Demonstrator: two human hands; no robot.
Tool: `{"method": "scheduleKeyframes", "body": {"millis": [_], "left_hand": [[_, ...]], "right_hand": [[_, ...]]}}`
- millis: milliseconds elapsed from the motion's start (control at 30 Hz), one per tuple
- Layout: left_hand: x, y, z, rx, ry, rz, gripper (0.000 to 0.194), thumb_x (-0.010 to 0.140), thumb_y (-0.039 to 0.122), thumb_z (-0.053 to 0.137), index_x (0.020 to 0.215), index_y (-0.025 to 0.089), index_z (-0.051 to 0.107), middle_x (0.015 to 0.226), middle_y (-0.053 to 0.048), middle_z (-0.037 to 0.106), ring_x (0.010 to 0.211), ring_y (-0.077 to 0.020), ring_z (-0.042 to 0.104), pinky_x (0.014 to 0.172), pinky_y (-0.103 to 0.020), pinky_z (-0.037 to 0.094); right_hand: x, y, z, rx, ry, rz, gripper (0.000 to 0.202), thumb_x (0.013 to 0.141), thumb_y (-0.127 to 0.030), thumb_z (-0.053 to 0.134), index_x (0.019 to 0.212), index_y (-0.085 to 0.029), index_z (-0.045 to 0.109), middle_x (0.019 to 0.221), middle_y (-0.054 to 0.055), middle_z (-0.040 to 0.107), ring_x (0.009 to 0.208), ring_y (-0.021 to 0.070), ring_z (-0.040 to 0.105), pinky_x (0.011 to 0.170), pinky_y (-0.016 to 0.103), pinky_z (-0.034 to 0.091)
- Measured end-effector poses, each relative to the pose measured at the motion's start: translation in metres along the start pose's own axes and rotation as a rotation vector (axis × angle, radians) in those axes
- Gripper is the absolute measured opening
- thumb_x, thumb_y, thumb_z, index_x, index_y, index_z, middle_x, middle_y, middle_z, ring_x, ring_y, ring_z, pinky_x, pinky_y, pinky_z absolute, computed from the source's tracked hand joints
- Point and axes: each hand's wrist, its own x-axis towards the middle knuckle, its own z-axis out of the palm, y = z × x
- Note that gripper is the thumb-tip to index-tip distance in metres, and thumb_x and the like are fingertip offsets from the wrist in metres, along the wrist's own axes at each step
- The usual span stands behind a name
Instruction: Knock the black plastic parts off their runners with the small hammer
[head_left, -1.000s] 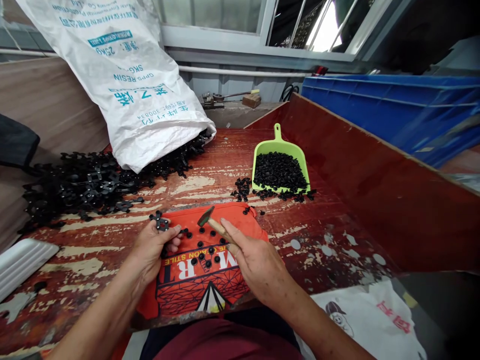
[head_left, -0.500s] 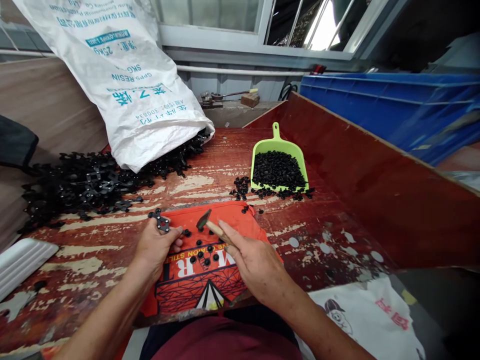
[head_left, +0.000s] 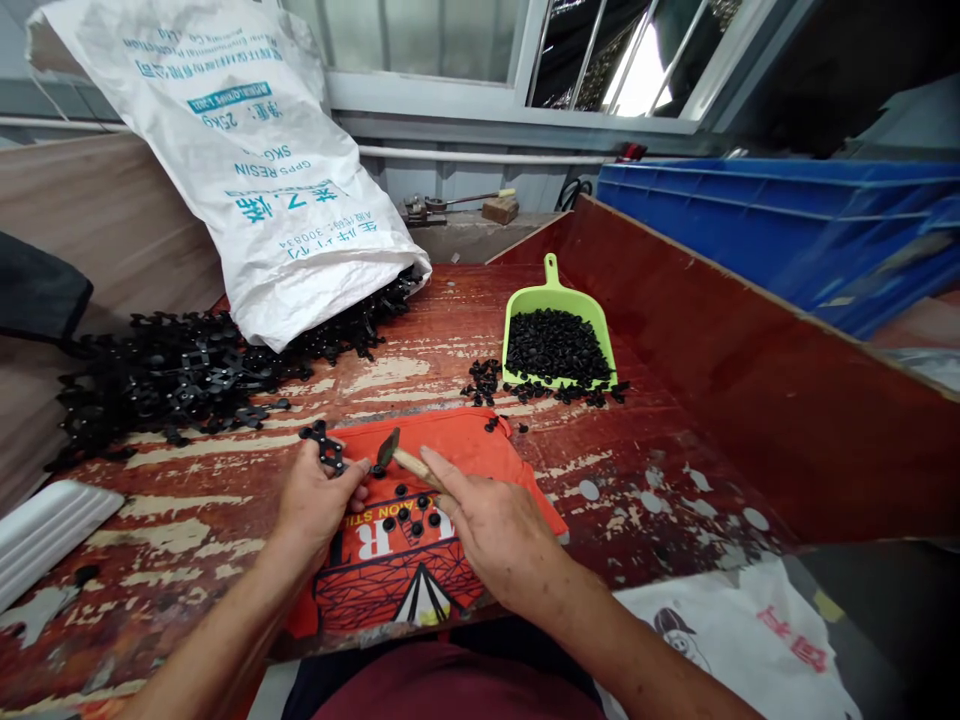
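My left hand is closed on a black jointed plastic part with crossing arms, near the top left of an orange printed cloth. A small hammer is gripped by its wooden handle in my right hand. The hammer's dark head hovers at or just over a round black piece beside my left fingertips; whether they touch I cannot tell. Several small round black caps lie on the cloth between my hands.
A white sack spills a heap of black jointed parts at the left. Behind the cloth sits a green dustpan of small black pieces. A red board edges the right side, with a blue crate beyond.
The hammer has moved left, its head now by the piece at my left fingertips. My left hand keeps its part. The camera view has shifted slightly.
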Motion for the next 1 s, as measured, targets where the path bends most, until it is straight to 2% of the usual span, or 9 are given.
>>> {"method": "scheduleKeyframes", "body": {"millis": [67, 267, 433, 500, 633, 700, 800, 933, 1000], "left_hand": [[0.001, -0.001, 0.001, -0.013, -0.001, 0.004, 0.045, 0.061, 0.038, 0.076, 0.086, 0.024, 0.041, 0.053, 0.009, 0.061, 0.040, -0.0118, 0.057, 0.037, -0.019, 0.044], [0.002, -0.002, -0.003, -0.048, -0.081, -0.024, 0.042, 0.065, 0.037, 0.075, 0.089, 0.023, 0.043, 0.054, 0.008, 0.062, 0.043, -0.0106, 0.058, 0.041, -0.018, 0.046], [0.003, -0.001, -0.009, -0.111, -0.167, -0.048, 0.045, 0.065, 0.040, 0.078, 0.090, 0.021, 0.046, 0.055, 0.007, 0.064, 0.047, -0.0089, 0.058, 0.046, -0.017, 0.048], [0.006, -0.003, -0.010, -0.107, -0.167, -0.052, 0.046, 0.064, 0.039, 0.079, 0.089, 0.021, 0.045, 0.055, 0.006, 0.065, 0.045, -0.0088, 0.057, 0.044, -0.016, 0.046], [0.010, -0.007, -0.011, -0.100, -0.164, -0.059, 0.048, 0.064, 0.040, 0.080, 0.090, 0.022, 0.044, 0.059, 0.005, 0.068, 0.042, -0.0085, 0.055, 0.042, -0.017, 0.045], [0.010, -0.008, -0.010, -0.102, -0.166, -0.062, 0.047, 0.064, 0.039, 0.080, 0.090, 0.022, 0.045, 0.059, 0.005, 0.067, 0.042, -0.0087, 0.056, 0.041, -0.017, 0.045], [0.011, -0.009, -0.011, -0.098, -0.178, -0.056, 0.047, 0.065, 0.039, 0.080, 0.091, 0.022, 0.044, 0.058, 0.005, 0.066, 0.043, -0.0089, 0.056, 0.042, -0.017, 0.045], [0.012, -0.009, -0.011, -0.082, -0.175, -0.066, 0.046, 0.066, 0.038, 0.079, 0.091, 0.022, 0.043, 0.059, 0.005, 0.066, 0.043, -0.0094, 0.057, 0.042, -0.018, 0.046], [0.012, -0.009, -0.010, -0.088, -0.178, -0.072, 0.047, 0.064, 0.038, 0.079, 0.090, 0.022, 0.043, 0.058, 0.005, 0.066, 0.043, -0.0096, 0.057, 0.043, -0.018, 0.046]], "right_hand": [[0.003, -0.003, 0.003, 0.001, 0.007, -0.006, 0.054, 0.102, -0.025, 0.042, 0.155, -0.031, 0.032, 0.116, 0.007, 0.074, 0.096, 0.0232, 0.072, 0.080, 0.031, 0.052], [0.010, -0.010, 0.012, -0.137, -0.109, 0.046, 0.054, 0.101, -0.028, 0.043, 0.153, -0.037, 0.033, 0.111, 0.005, 0.077, 0.085, 0.0237, 0.074, 0.062, 0.028, 0.046], [0.011, -0.010, 0.004, -0.046, -0.146, 0.067, 0.051, 0.102, -0.028, 0.043, 0.152, -0.034, 0.037, 0.115, 0.005, 0.076, 0.092, 0.0237, 0.074, 0.068, 0.028, 0.049], [0.010, -0.010, -0.003, 0.028, -0.124, 0.039, 0.052, 0.101, -0.025, 0.043, 0.153, -0.033, 0.037, 0.119, 0.005, 0.074, 0.095, 0.0218, 0.073, 0.074, 0.028, 0.051], [0.010, -0.009, -0.009, 0.070, 0.031, -0.015, 0.057, 0.101, -0.022, 0.040, 0.157, -0.032, 0.028, 0.125, 0.005, 0.071, 0.102, 0.0198, 0.070, 0.084, 0.030, 0.052], [0.011, -0.008, -0.006, -0.025, 0.011, -0.006, 0.057, 0.101, -0.023, 0.040, 0.156, -0.031, 0.029, 0.114, 0.006, 0.075, 0.096, 0.0223, 0.071, 0.080, 0.032, 0.053], [0.013, -0.008, -0.001, -0.133, -0.125, 0.015, 0.054, 0.100, -0.024, 0.044, 0.153, -0.030, 0.037, 0.100, 0.007, 0.077, 0.082, 0.0243, 0.073, 0.069, 0.032, 0.054], [0.011, -0.009, 0.000, -0.052, 0.016, -0.033, 0.057, 0.102, -0.025, 0.041, 0.157, -0.031, 0.026, 0.110, 0.006, 0.075, 0.092, 0.0218, 0.071, 0.077, 0.030, 0.053], [0.011, -0.012, -0.001, -0.087, 0.000, 0.002, 0.057, 0.102, -0.024, 0.039, 0.157, -0.030, 0.027, 0.105, 0.007, 0.076, 0.087, 0.0221, 0.071, 0.074, 0.030, 0.052]]}}
